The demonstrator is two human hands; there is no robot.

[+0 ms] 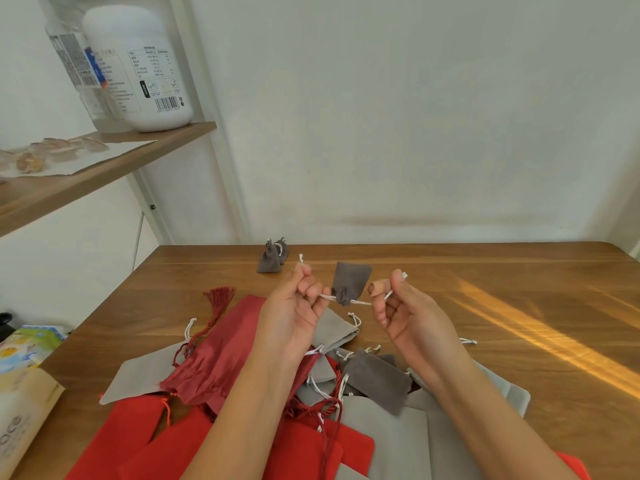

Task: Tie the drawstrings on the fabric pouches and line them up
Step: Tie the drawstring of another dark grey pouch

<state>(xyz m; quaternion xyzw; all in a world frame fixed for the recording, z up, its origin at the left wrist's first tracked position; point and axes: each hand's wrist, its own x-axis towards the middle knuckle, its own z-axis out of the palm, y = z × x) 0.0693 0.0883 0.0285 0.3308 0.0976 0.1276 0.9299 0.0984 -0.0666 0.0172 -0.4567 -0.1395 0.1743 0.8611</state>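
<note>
Dark grey pouch (351, 280): was held up above the worktop (502, 282), between the two hands, with its mouth gathered tight and turned toward the person.
White drawstring (360, 302): ran out of the gathered mouth to both sides and was stretched taut from hand to hand.
Left hand (294, 313): had its fingers curled and pinched the left end of the white drawstring; the cord's tip stuck up above the fingers.
Right hand (412, 317): had its fingers curled round the right end of the cord, whose tip showed by the thumb.
Tied pouches (269, 259): two small dark grey ones stood together near the far edge of the worktop, mouths cinched, well apart from the pile.
Pile: a light grey pouch (334, 329), a dark red tasselled pouch (221, 355), bright red pouches (138, 434) and further grey ones lay overlapping under the forearms at the near edge.
Shelf (104, 168): wooden, up on the left, it carried a white labelled jar (138, 64).
</note>
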